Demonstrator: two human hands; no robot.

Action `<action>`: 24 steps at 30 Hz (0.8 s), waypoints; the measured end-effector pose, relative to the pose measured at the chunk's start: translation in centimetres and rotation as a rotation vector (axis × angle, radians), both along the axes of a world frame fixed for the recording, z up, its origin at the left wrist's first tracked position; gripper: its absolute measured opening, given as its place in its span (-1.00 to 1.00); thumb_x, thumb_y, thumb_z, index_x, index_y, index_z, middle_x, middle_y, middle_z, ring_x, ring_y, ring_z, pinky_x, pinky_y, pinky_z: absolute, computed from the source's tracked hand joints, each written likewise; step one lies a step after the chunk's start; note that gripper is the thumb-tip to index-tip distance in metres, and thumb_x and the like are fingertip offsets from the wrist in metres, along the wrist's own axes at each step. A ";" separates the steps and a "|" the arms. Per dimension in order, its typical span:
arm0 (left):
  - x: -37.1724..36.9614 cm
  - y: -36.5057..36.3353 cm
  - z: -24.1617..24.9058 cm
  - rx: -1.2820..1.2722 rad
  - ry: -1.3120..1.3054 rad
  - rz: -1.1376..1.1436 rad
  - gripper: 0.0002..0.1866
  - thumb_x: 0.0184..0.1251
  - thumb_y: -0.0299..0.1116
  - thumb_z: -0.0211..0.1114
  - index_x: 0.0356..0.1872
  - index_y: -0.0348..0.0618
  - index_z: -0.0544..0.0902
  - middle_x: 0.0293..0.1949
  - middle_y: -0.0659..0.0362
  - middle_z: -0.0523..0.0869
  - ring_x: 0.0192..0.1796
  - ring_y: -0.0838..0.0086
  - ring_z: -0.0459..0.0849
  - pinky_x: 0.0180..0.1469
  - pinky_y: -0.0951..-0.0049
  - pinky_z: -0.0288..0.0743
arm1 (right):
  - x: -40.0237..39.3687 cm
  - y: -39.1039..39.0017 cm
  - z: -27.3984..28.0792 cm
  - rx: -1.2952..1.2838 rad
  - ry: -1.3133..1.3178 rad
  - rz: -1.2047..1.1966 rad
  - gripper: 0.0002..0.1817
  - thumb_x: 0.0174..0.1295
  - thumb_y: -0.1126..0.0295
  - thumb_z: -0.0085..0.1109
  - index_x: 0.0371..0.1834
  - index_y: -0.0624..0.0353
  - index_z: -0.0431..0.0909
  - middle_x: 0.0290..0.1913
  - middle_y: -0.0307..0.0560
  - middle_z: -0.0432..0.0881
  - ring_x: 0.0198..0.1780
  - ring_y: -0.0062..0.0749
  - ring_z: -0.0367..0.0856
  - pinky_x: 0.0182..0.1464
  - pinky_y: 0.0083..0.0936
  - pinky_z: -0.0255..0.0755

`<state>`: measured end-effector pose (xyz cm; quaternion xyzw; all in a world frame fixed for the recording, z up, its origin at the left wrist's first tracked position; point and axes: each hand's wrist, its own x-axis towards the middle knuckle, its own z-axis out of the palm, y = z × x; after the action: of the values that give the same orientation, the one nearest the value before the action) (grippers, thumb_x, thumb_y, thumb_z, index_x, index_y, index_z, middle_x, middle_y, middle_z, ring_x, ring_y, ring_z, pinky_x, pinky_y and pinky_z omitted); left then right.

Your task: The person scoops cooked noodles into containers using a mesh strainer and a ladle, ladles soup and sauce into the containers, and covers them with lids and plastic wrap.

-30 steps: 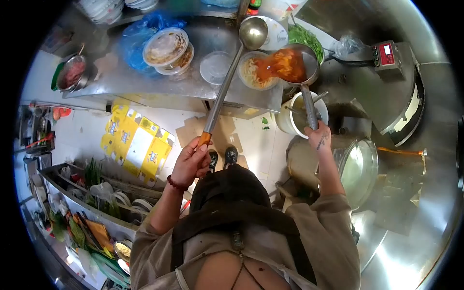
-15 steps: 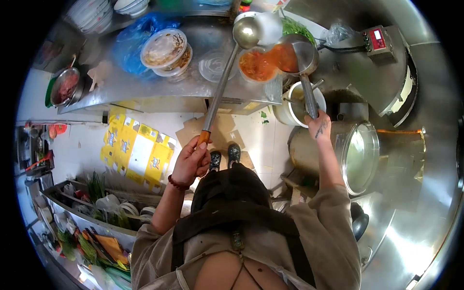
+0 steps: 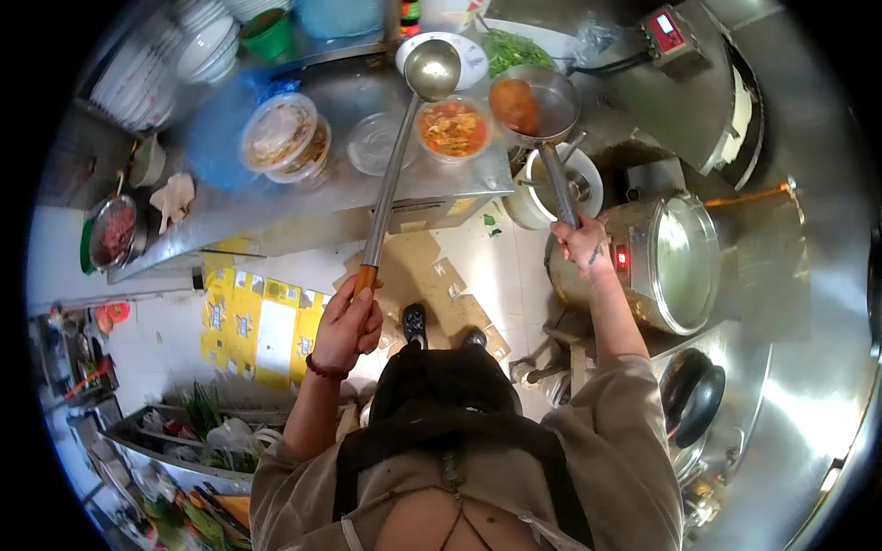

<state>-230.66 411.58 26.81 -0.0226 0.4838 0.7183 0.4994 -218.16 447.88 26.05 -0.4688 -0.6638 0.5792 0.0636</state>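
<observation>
My left hand (image 3: 349,323) is closed round the wooden end of a long metal ladle (image 3: 393,184). The ladle's bowl is over a white plate (image 3: 470,57) at the back of the counter. With my right hand (image 3: 582,246) I grip the handle of a saucepan (image 3: 557,103), which is tilted, with reddish-orange residue inside. Left of the pan stands a clear plastic tub (image 3: 452,130) filled with red, chunky food and broth. A clear round lid (image 3: 378,144) lies beside the tub.
Stacked takeaway tubs (image 3: 281,134) stand by a blue plastic bag (image 3: 220,133). A white bucket (image 3: 588,179) is under the pan. To the right is a large steel pot (image 3: 684,266). Flattened yellow cardboard (image 3: 234,321) lies on the floor. Chopped greens (image 3: 514,52) sit at the back.
Red food was flowing from the saucepan into the tub; now the pan is apart from it and the flow has ended. The view and my feet have shifted. Both hands keep their holds.
</observation>
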 end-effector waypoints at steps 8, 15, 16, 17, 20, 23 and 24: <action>4.5 4.0 2.3 0.016 0.066 -0.264 -0.74 0.51 -0.29 -0.08 0.10 -0.13 0.39 -0.62 0.28 0.33 -0.76 0.70 0.16 -0.73 0.67 0.04 | 15.3 -1.6 1.7 -0.083 0.072 -0.251 -0.84 0.06 0.48 0.24 -0.36 0.31 0.50 -0.61 -0.22 0.46 -0.69 -0.64 0.33 -0.67 -0.68 0.12; 13.5 10.3 3.8 0.096 0.106 -0.647 -0.72 0.51 -0.29 -0.09 0.13 -0.13 0.38 -0.61 0.27 0.36 -0.77 0.72 0.15 -0.73 0.67 0.04 | 37.2 -6.6 5.5 0.193 -0.005 -0.597 -0.85 0.06 0.44 0.23 -0.41 0.28 0.50 -0.67 -0.26 0.44 -0.70 -0.65 0.33 -0.67 -0.64 0.19; 15.3 11.4 3.8 0.130 0.107 -0.723 -0.72 0.51 -0.29 -0.08 0.12 -0.14 0.38 -0.61 0.27 0.37 -0.77 0.72 0.15 -0.73 0.67 0.04 | 40.9 -7.4 5.8 0.259 -0.040 -0.646 -0.85 0.06 0.43 0.24 -0.41 0.28 0.50 -0.68 -0.26 0.44 -0.70 -0.65 0.34 -0.67 -0.62 0.21; 16.7 12.5 3.6 0.167 0.096 -0.791 -0.70 0.52 -0.25 -0.07 0.13 -0.15 0.37 -0.61 0.28 0.36 -0.78 0.72 0.15 -0.73 0.67 0.04 | 42.8 -8.7 8.1 0.224 -0.128 -0.717 -0.85 0.05 0.42 0.24 -0.43 0.28 0.51 -0.69 -0.25 0.45 -0.71 -0.64 0.34 -0.67 -0.61 0.21; 21.9 16.0 4.7 0.201 -0.002 -0.995 -0.70 0.51 -0.25 -0.03 0.11 -0.20 0.35 -0.59 0.25 0.38 -0.76 0.72 0.20 -0.72 0.69 0.14 | 50.9 -11.8 9.9 0.300 -0.215 -0.874 -0.82 0.05 0.39 0.23 -0.42 0.28 0.51 -0.69 -0.24 0.46 -0.69 -0.63 0.38 -0.65 -0.62 0.23; 28.4 19.7 5.3 0.246 -0.025 -1.219 -0.68 0.51 -0.22 -0.02 0.11 -0.20 0.34 -0.59 0.25 0.38 -0.76 0.72 0.21 -0.72 0.70 0.17 | 59.7 -15.0 10.0 0.372 -0.301 -1.066 -0.80 0.04 0.37 0.25 -0.39 0.29 0.53 -0.66 -0.22 0.50 -0.67 -0.62 0.41 -0.62 -0.59 0.30; 30.7 20.7 5.7 0.249 -0.036 -1.281 -0.68 0.51 -0.22 -0.02 0.11 -0.21 0.34 -0.59 0.25 0.38 -0.76 0.72 0.21 -0.72 0.70 0.17 | 62.3 -15.9 10.2 0.390 -0.318 -1.126 -0.80 0.04 0.37 0.25 -0.38 0.29 0.54 -0.65 -0.21 0.51 -0.66 -0.61 0.42 -0.61 -0.59 0.31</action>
<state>-199.94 432.32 32.50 0.3161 0.3064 0.3288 0.8355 -155.86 431.99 36.21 -0.8078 -0.4094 0.2474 0.3445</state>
